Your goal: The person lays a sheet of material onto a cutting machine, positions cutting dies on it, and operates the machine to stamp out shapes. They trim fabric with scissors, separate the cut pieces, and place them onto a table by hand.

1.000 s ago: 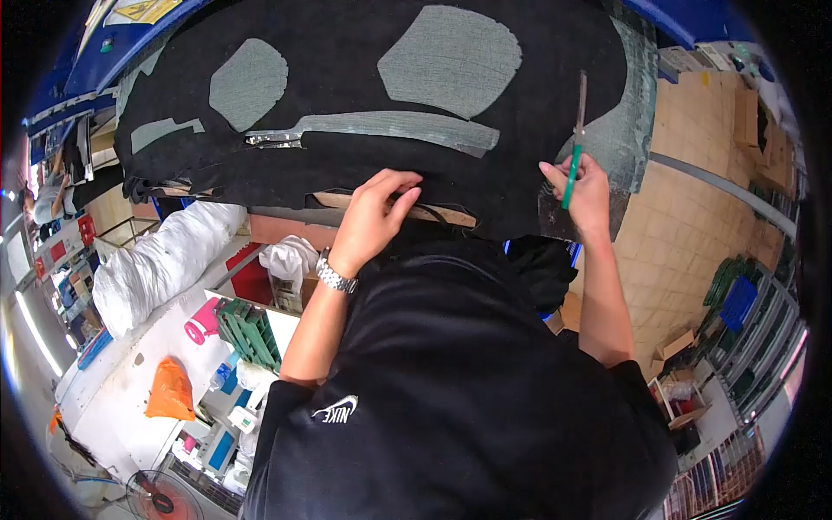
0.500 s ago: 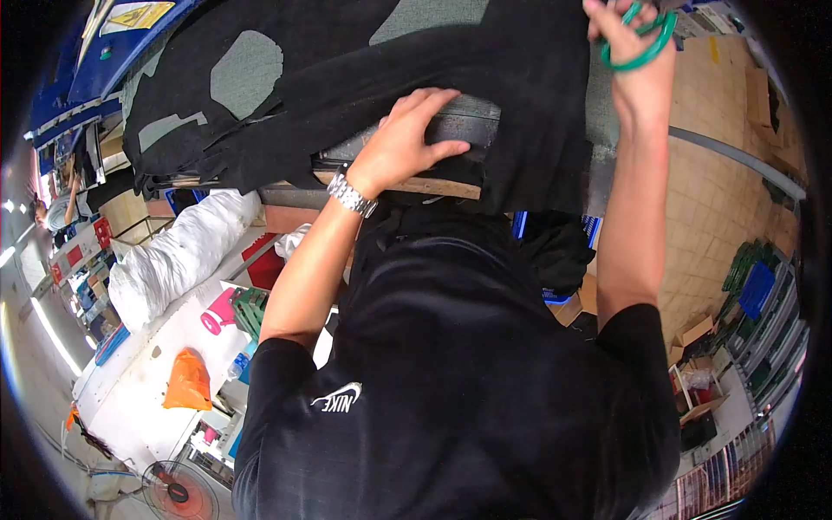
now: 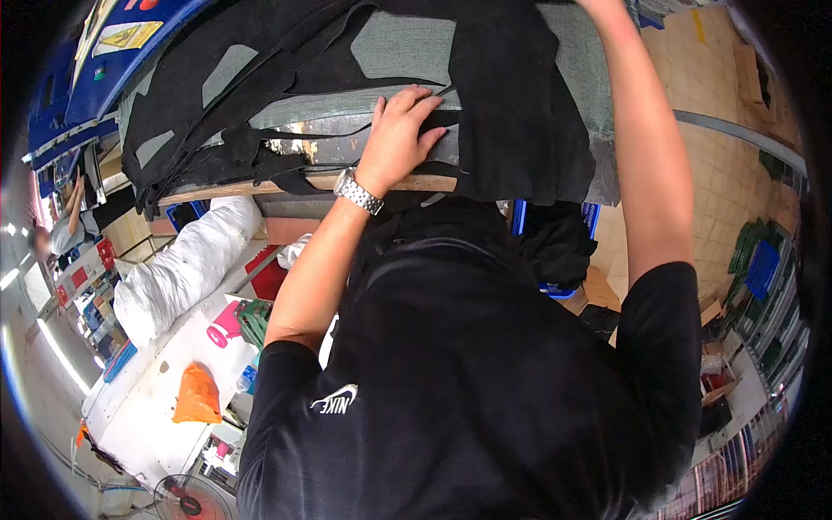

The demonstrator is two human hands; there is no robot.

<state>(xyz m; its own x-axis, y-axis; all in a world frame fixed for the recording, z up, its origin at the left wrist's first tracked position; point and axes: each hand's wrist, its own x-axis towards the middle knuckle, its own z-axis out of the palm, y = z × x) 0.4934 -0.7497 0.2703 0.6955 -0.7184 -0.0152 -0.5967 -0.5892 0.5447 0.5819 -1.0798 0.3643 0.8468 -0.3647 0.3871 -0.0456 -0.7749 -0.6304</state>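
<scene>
My left hand (image 3: 399, 134) lies near the front edge of the worktable (image 3: 416, 183), a metal watch on its wrist. Its fingers are apart, resting against thin strips of the black sheet material (image 3: 507, 104). That material, which looks like leather or cloth, has large cut-out openings with the grey-green table surface (image 3: 403, 48) showing through. A wide black flap hangs over the front edge, to the right of my left hand. My right forearm (image 3: 646, 147) stretches up past the flap. My right hand is cut off by the top of the view, so what it holds is hidden.
Under the table, blue crates (image 3: 589, 217) hold dark material. At left are a white wrapped bundle (image 3: 186, 269), an orange bag (image 3: 198, 394) and a fan (image 3: 186, 503). Another person (image 3: 65, 230) is at far left. Cardboard boxes (image 3: 754, 78) lie on the right-hand floor.
My right hand, which held green-handled scissors, has moved up out of view. The black material has shifted and opened near my left hand, exposing more table. My left hand stays nearly in place.
</scene>
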